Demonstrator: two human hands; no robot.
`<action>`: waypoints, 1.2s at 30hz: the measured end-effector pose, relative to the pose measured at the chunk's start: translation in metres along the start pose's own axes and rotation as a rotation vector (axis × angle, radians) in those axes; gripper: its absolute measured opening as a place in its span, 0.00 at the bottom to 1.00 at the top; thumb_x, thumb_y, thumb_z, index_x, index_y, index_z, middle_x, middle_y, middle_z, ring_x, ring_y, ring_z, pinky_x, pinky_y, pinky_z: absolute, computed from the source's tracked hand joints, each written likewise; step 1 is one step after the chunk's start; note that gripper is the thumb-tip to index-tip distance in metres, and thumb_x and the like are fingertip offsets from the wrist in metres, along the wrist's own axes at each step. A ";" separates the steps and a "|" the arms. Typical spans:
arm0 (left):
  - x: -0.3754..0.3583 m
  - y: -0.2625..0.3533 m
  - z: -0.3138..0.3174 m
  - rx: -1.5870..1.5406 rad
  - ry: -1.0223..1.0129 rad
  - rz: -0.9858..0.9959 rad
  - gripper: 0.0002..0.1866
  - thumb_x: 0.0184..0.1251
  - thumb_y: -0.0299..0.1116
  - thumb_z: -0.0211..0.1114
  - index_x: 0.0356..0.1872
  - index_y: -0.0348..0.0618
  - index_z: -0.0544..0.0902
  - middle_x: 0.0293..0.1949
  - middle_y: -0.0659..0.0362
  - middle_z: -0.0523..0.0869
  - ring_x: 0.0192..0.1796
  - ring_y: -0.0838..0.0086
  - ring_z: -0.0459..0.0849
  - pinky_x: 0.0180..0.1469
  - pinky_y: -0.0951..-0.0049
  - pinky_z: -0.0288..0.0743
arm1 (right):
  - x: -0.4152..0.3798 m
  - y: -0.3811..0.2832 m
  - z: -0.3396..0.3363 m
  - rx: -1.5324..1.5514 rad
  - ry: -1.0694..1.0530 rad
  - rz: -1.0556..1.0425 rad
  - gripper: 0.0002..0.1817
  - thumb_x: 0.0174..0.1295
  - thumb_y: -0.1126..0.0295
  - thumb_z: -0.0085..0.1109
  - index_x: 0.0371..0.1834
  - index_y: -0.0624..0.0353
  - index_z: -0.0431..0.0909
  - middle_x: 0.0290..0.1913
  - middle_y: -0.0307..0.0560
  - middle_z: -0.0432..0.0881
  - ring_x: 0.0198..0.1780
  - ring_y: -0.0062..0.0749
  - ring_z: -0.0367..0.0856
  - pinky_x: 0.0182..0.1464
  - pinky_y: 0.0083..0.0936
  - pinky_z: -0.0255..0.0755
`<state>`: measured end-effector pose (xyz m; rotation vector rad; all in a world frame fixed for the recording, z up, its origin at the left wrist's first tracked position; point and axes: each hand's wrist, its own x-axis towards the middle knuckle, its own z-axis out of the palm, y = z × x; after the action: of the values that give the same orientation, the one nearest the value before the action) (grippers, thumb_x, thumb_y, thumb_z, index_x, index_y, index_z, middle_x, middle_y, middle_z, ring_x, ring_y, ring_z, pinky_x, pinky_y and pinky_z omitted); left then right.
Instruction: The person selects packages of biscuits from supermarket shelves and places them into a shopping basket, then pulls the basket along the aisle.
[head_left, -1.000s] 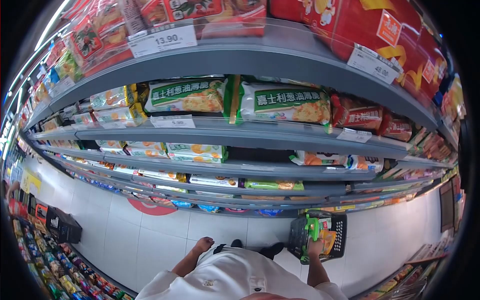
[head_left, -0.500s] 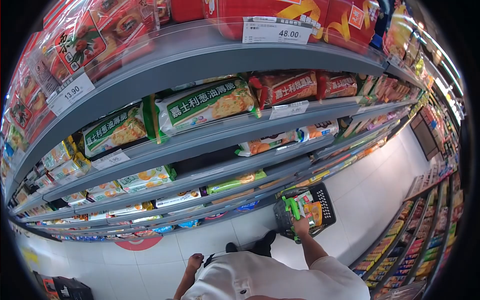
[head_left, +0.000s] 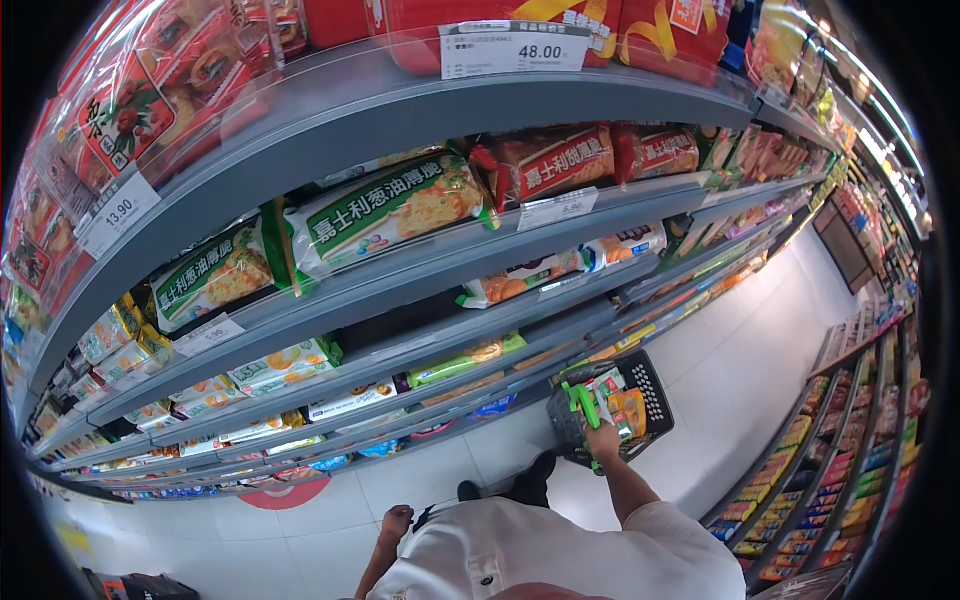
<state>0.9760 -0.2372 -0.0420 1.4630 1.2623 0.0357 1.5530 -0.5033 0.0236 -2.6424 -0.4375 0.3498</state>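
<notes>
My right hand (head_left: 604, 442) is closed round the green handle (head_left: 590, 408) of a dark plastic shopping basket (head_left: 650, 385), which hangs low at my right side. Inside the basket lie several packages, among them an orange-and-yellow pack (head_left: 628, 412). My left hand (head_left: 397, 520) hangs low on the other side, with its fingers curled and no item visible in them. In front of me, green-and-white cracker packs (head_left: 390, 210) and red ones (head_left: 555, 165) line a shelf, out of reach of either hand's present position.
Grey shelves (head_left: 420, 115) with price tags (head_left: 515, 50) curve across the view. A second rack of packaged goods (head_left: 800, 480) stands to the right, beyond the white tiled aisle (head_left: 720, 330). A dark box-like object (head_left: 150, 587) is at the lower left.
The view has turned slightly, so the upper shelf and its tags appear farther left and a little higher. My right hand keeps its hold on the basket; my left hand stays low.
</notes>
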 end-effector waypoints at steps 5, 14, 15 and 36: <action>0.003 0.001 -0.001 -0.047 -0.016 0.011 0.18 0.78 0.35 0.74 0.59 0.30 0.88 0.47 0.49 0.96 0.42 0.67 0.97 0.44 0.67 0.92 | 0.001 0.004 0.002 0.038 0.018 -0.012 0.19 0.68 0.56 0.67 0.42 0.64 0.90 0.41 0.68 0.92 0.47 0.69 0.92 0.52 0.59 0.85; 0.002 0.003 -0.001 -0.021 -0.022 0.018 0.20 0.78 0.37 0.74 0.59 0.30 0.88 0.47 0.49 0.96 0.41 0.67 0.97 0.44 0.67 0.91 | -0.002 -0.004 -0.007 0.035 -0.003 0.012 0.19 0.68 0.57 0.66 0.44 0.64 0.90 0.41 0.68 0.92 0.47 0.68 0.92 0.53 0.59 0.85; 0.003 0.004 0.000 -0.106 -0.012 -0.060 0.20 0.78 0.37 0.74 0.59 0.30 0.88 0.47 0.49 0.96 0.41 0.67 0.97 0.44 0.68 0.91 | -0.001 -0.003 -0.006 0.029 -0.003 0.011 0.19 0.68 0.57 0.66 0.44 0.65 0.90 0.41 0.68 0.92 0.47 0.68 0.92 0.53 0.59 0.85; 0.005 0.003 -0.001 -0.038 -0.013 -0.080 0.23 0.78 0.41 0.74 0.63 0.31 0.87 0.49 0.48 0.96 0.43 0.66 0.97 0.46 0.67 0.91 | 0.002 0.005 0.001 0.026 -0.004 0.028 0.20 0.68 0.56 0.67 0.45 0.65 0.90 0.43 0.69 0.92 0.49 0.69 0.92 0.55 0.58 0.85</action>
<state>0.9794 -0.2328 -0.0426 1.3770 1.3019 -0.0034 1.5554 -0.5063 0.0206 -2.6247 -0.3955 0.3675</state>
